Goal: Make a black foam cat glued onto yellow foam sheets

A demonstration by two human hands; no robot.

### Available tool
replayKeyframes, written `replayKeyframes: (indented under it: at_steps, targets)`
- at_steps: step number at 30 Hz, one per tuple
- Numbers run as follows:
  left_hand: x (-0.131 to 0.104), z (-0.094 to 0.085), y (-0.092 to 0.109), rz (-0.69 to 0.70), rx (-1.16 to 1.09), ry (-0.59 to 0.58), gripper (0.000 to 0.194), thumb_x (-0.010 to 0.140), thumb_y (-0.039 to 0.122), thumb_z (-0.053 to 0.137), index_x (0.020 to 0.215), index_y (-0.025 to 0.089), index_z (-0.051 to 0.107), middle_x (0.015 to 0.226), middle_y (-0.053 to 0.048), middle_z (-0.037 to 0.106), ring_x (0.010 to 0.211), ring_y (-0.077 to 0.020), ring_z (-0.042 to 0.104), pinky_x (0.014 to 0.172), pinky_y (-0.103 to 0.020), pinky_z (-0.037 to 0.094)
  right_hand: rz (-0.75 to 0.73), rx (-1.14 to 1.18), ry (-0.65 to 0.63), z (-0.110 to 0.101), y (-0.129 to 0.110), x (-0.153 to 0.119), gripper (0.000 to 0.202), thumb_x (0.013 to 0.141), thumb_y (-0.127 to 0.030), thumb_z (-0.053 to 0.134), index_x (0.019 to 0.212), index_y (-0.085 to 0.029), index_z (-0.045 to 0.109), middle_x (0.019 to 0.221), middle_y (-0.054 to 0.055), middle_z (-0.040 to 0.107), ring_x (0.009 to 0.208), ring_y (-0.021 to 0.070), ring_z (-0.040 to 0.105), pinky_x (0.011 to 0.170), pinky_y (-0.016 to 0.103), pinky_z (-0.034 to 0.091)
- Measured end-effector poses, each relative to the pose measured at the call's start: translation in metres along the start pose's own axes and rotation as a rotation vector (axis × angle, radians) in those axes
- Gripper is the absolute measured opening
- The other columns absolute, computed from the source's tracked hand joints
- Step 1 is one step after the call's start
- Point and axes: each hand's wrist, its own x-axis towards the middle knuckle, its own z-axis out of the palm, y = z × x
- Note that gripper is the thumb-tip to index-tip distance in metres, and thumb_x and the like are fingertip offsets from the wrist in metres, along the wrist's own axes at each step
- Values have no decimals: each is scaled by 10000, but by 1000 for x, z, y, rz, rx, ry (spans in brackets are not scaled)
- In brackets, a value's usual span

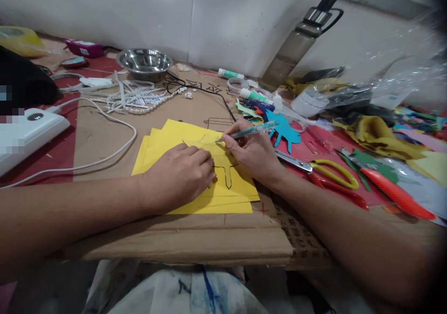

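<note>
Here: one pen (256, 130) in right hand (254, 153); one bowl (145, 76).

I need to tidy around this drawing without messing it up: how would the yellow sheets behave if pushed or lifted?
The yellow sheets look thin, so lifted by a corner they would probably bend. Their edges are staggered, so they may be loose and slide apart if pushed. The left hand rests on top, so they might resist sliding there.
</note>
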Motion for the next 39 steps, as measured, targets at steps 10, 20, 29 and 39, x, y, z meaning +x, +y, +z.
replayKeyframes:
  at_steps: [10, 20, 29, 39]
  targets:
    - [1, 1, 0, -3, 8, 2, 278, 966, 293, 515, 992, 116, 728, 982, -84, 742, 844, -220, 692, 688, -341, 489, -2, 10, -31, -1, 0, -1, 148, 878, -311, 575, 794, -194, 540, 643, -22, 576, 554, 104, 490, 555, 267, 379]
    - [1, 1, 0, -5, 1, -5, 269, 969, 286, 510, 973, 120, 722, 967, -93, 735, 846, -212, 683, 692, -338, 470, 5, 28, -72, -2, -3, -2, 128, 876, -288, 569, 790, -198, 541, 648, -20, 582, 570, 109, 527, 550, 262, 394]
    - [1, -1, 0, -9, -22, -31, 265, 970, 285, 518, 991, 121, 725, 992, -99, 738, 867, -214, 684, 716, -334, 480, 59, 103, 15, -2, 2, 6, 153, 875, -347, 596, 846, -199, 568, 709, 1, 600, 623, 135, 571, 580, 282, 443]
    - [0, 1, 0, -1, -6, 6, 286, 977, 280, 490, 977, 114, 723, 986, -103, 739, 856, -221, 686, 706, -346, 480, 25, 103, -74, 8, -1, 13, 139, 887, -341, 589, 851, -210, 556, 744, 8, 615, 674, 144, 575, 603, 282, 451]
